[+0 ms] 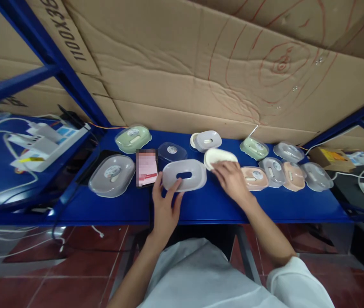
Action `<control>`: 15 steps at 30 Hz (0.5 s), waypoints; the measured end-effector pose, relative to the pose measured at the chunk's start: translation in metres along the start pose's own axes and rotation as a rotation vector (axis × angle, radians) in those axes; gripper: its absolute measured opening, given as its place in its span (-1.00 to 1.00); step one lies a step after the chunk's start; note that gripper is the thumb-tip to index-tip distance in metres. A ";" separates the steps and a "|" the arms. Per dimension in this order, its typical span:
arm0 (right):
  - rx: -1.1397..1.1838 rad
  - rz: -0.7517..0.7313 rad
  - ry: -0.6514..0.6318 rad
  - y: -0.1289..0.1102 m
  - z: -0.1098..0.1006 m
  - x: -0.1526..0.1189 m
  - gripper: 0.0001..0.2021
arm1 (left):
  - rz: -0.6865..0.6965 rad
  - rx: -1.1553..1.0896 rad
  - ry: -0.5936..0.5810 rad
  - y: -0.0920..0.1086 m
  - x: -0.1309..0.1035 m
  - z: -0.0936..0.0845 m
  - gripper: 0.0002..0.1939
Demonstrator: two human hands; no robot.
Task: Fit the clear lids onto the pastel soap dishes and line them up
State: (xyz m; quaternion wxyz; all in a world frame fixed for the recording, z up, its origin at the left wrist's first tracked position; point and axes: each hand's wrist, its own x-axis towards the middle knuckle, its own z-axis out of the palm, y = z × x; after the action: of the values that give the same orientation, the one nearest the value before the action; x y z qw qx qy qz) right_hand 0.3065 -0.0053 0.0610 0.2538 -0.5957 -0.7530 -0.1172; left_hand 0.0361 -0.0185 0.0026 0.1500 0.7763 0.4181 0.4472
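A pale grey oval dish [192,182] with a slot in its middle lies on the blue table near the centre. My left hand [166,205] is at its left and front edge, fingers apart, one fingertip touching beside the slot. A cream oval piece [222,155] is to the right and slightly behind the dish. My right hand [229,177] has its fingers bent together over the near edge of the cream piece, gripping it. Behind them sits a small grey dish [206,141] with a round cream item [194,140] at its left.
On the left stand a green case [133,139], a grey case [112,176] and a phone [147,167]. Several green, orange and grey cases, including an orange one [255,178], line the right. Cardboard [169,64] rises behind the blue table [201,209].
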 end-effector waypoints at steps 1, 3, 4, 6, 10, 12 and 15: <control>0.010 -0.008 -0.032 -0.008 -0.001 -0.013 -0.70 | -0.036 -0.026 0.057 0.002 0.001 -0.002 -0.59; 0.067 -0.041 -0.099 -0.023 0.000 -0.036 -0.71 | -0.079 -0.064 0.118 0.005 0.003 -0.003 -0.60; 0.115 -0.074 -0.131 -0.029 0.001 -0.045 -0.72 | -0.077 -0.064 0.116 0.006 0.005 -0.002 -0.61; 0.226 -0.129 -0.169 -0.037 0.000 -0.057 -0.71 | -0.033 -0.006 0.072 0.009 0.009 0.002 -0.62; 0.294 0.017 0.002 -0.034 -0.011 -0.070 -0.67 | 0.068 0.170 -0.042 0.015 0.022 0.020 -0.66; 0.208 0.094 0.076 -0.026 -0.015 -0.073 -0.61 | 0.092 0.214 -0.096 0.019 0.031 0.030 -0.70; 0.053 0.068 -0.053 -0.016 -0.012 -0.074 -0.48 | 0.150 0.234 -0.219 0.023 0.041 0.044 -0.72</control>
State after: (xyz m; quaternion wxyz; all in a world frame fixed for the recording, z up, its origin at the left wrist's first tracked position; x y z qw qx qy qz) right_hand 0.3058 -0.0769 0.0349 0.2531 -0.6171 -0.7415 -0.0727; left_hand 0.0939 0.0062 0.0155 0.0696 0.8616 0.3893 0.3182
